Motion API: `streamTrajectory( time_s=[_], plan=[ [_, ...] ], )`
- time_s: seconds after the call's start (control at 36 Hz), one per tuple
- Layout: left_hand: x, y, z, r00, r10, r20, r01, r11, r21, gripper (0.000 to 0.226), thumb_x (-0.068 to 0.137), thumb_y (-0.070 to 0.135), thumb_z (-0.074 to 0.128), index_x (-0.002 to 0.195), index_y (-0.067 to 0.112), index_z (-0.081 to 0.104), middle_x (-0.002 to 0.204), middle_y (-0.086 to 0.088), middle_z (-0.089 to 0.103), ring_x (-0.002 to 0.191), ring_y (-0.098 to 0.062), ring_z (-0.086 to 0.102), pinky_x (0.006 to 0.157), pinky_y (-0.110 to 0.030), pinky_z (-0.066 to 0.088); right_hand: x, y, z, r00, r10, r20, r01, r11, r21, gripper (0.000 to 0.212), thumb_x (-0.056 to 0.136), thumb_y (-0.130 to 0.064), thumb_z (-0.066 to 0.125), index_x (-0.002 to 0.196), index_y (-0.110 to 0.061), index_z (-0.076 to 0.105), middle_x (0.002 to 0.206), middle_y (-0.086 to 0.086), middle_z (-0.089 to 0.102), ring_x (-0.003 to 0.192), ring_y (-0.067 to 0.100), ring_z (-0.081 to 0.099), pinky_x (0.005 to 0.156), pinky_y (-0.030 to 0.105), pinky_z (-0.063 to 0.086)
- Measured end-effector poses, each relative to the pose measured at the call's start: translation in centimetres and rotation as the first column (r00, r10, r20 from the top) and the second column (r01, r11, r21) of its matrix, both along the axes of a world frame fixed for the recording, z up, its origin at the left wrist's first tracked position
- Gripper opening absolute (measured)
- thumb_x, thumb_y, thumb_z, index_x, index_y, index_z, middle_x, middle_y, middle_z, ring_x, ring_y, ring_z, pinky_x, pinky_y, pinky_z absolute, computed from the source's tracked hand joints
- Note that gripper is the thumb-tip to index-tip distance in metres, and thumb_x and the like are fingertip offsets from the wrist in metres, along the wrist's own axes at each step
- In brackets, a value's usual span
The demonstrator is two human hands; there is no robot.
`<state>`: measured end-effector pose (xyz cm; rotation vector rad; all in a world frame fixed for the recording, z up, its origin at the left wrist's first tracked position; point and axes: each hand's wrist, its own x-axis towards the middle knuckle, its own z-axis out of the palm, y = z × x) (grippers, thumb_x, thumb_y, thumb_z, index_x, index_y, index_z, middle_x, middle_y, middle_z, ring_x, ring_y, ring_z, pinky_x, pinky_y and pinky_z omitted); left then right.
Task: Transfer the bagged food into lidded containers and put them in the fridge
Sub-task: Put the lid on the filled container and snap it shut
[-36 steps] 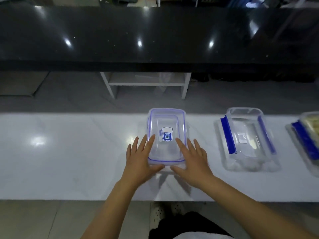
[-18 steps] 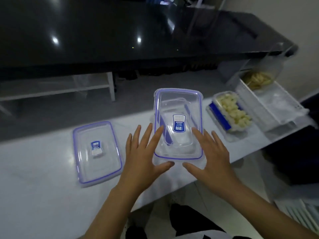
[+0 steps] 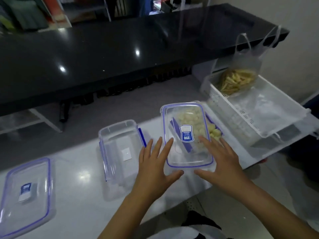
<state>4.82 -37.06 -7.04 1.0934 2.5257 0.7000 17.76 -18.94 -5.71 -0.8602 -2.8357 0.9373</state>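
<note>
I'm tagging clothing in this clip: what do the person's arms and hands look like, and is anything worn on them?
Both forearms are bare as far as the frame shows: no sleeves, watch or bracelet. The left hand and right hand wear no gloves and show no rings. Fingernails look short and unpainted.

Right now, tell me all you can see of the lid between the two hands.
The lid is clear plastic with a blue-violet rim seal and a blue label at its centre. It is carried flat, above the filled container of pale food chunks, offset toward the person, not seated. The left hand and right hand hold its near end, fingers straight against its sides.
</note>
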Motion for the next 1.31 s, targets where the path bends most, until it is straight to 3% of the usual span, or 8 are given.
streamTrajectory(
  time_s=[0.19, 0.39, 0.61, 0.75, 0.86, 0.97, 1.14, 1.31],
  plan=[
    [2.1, 8.7, -2.1, 0.99, 0.144, -0.003, -0.143, 0.989, 0.043, 0.091, 0.068, 0.096, 0.026, 0.142, 0.061, -0.013, 0.158, 0.025, -0.015, 0.141, 0.004, -0.026, 0.122, -0.037, -0.006, -0.6, 10.6, -0.8, 0.978, 0.187, 0.089, -0.177, 0.978, -0.112, 0.098, 0.08, -0.047, 0.075, 0.151, -0.054, 0.007, 0.164, -0.016, 0.003, 0.151, 0.011, -0.007, 0.12, 0.041, 0.017],
    [2.9, 12.3, -2.5, 0.963, 0.267, 0.027, -0.264, 0.962, -0.073, 0.096, 0.08, 0.074, 0.056, 0.153, 0.046, -0.001, 0.166, 0.012, 0.001, 0.153, -0.017, -0.01, 0.125, -0.044, -0.003, -2.9, 15.0, -1.8, 0.932, 0.327, 0.156, -0.318, 0.945, -0.081, 0.1, 0.079, -0.048, 0.073, 0.15, -0.054, 0.002, 0.166, -0.005, 0.007, 0.152, 0.02, -0.001, 0.12, 0.037, 0.014],
    [4.3, 12.6, -4.7, 0.961, 0.275, 0.017, -0.273, 0.957, -0.095, 0.089, 0.086, 0.071, 0.051, 0.147, 0.057, -0.013, 0.166, 0.014, -0.002, 0.153, -0.018, -0.01, 0.123, -0.044, 0.0, -2.4, 16.2, -2.6, 0.92, 0.348, 0.181, -0.336, 0.937, -0.092, 0.091, 0.084, -0.044, 0.07, 0.15, -0.053, 0.007, 0.165, -0.009, 0.006, 0.152, 0.023, 0.004, 0.12, 0.038, 0.017],
    [4.2, 13.2, -4.1, 0.941, 0.317, 0.116, -0.315, 0.948, -0.032, 0.08, 0.087, 0.071, 0.051, 0.151, 0.054, 0.004, 0.166, 0.015, 0.006, 0.153, -0.015, -0.005, 0.123, -0.043, 0.004, -2.5, 16.4, -2.2, 0.932, 0.336, 0.139, -0.326, 0.941, -0.088, 0.088, 0.082, -0.04, 0.074, 0.153, -0.04, 0.023, 0.163, -0.008, 0.019, 0.148, 0.019, 0.018, 0.115, 0.032, 0.023],
    [3.9, 12.8, -3.6, 0.916, 0.315, 0.249, -0.327, 0.945, 0.01, 0.075, 0.087, 0.066, 0.055, 0.149, 0.056, 0.014, 0.165, 0.019, 0.007, 0.153, -0.013, 0.001, 0.124, -0.045, 0.011, -3.0, 16.6, -1.8, 0.892, 0.373, 0.255, -0.366, 0.927, -0.078, 0.099, 0.077, -0.062, 0.071, 0.155, -0.043, 0.013, 0.166, -0.006, -0.002, 0.152, 0.021, -0.001, 0.12, 0.039, 0.014],
    [3.0, 12.9, -1.8, 0.8, 0.382, 0.462, -0.495, 0.856, 0.149, 0.075, 0.086, 0.055, 0.063, 0.148, 0.055, 0.021, 0.163, 0.018, 0.017, 0.145, -0.002, 0.02, 0.115, -0.035, 0.031, -4.6, 16.6, 1.1, 0.876, 0.417, 0.244, -0.426, 0.905, -0.018, 0.1, 0.073, -0.076, 0.061, 0.154, -0.044, 0.011, 0.165, -0.007, -0.01, 0.152, 0.021, -0.011, 0.123, 0.046, 0.008],
    [-0.5, 14.0, -1.0, 0.381, 0.462, 0.801, -0.776, 0.63, 0.005, 0.082, 0.086, 0.048, 0.071, 0.151, 0.045, 0.022, 0.159, 0.0, 0.033, 0.137, -0.025, 0.044, 0.101, -0.047, 0.047, -9.8, 14.6, 0.7, 0.848, 0.493, 0.194, -0.525, 0.83, 0.188, 0.073, 0.091, -0.071, 0.034, 0.154, -0.044, 0.011, 0.166, -0.004, -0.012, 0.15, 0.024, -0.02, 0.12, 0.054, -0.005],
    [-2.4, 14.5, -1.0, 0.154, 0.373, 0.915, -0.812, 0.575, -0.097, 0.075, 0.091, 0.029, 0.072, 0.152, 0.029, 0.03, 0.111, -0.001, 0.068, 0.098, -0.022, 0.069, 0.081, -0.043, 0.061, -11.9, 13.7, -4.1, 0.831, 0.507, 0.23, -0.556, 0.78, 0.287, 0.061, 0.098, -0.062, 0.014, 0.154, -0.043, 0.0, 0.166, -0.003, -0.008, 0.151, 0.027, -0.017, 0.117, 0.062, -0.005]
  ],
)
